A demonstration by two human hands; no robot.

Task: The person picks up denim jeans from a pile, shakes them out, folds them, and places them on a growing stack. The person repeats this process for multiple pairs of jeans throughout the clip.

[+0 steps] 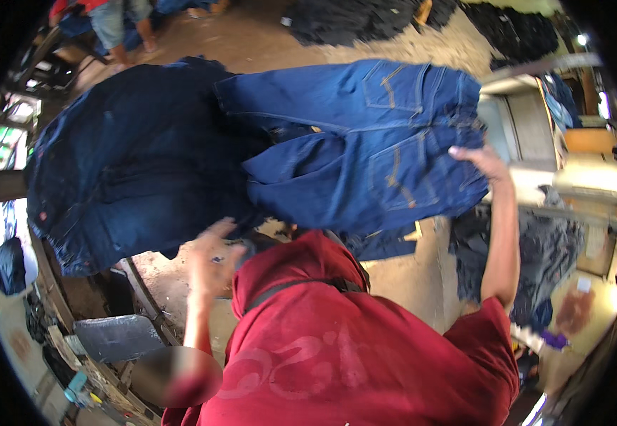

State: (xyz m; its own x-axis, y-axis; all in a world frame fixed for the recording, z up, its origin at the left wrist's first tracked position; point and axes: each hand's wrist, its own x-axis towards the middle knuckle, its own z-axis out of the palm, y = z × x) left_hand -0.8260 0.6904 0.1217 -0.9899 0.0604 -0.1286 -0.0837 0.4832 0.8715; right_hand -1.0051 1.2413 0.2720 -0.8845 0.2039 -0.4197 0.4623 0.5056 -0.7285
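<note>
A pair of blue jeans (pixel 386 142) with tan pocket stitching is spread out in front of me, its waistband toward the right. My right hand (pixel 484 162) is closed on that waistband, with the thumb on top of the denim. Somewhat blurred, my left hand (pixel 212 255) is held low at the near side with its fingers apart and nothing seen in them. It is nearest to a big heap of dark blue denim garments (pixel 145 156) on the left, which the jeans' legs reach at their hems.
Heaps of black garments (pixel 351 20) lie on the floor at the far side, and grey-black ones (pixel 521 248) to the right. A dark chair seat (pixel 118 337) is low on the left. Another person (pixel 113 25) stands at the far left.
</note>
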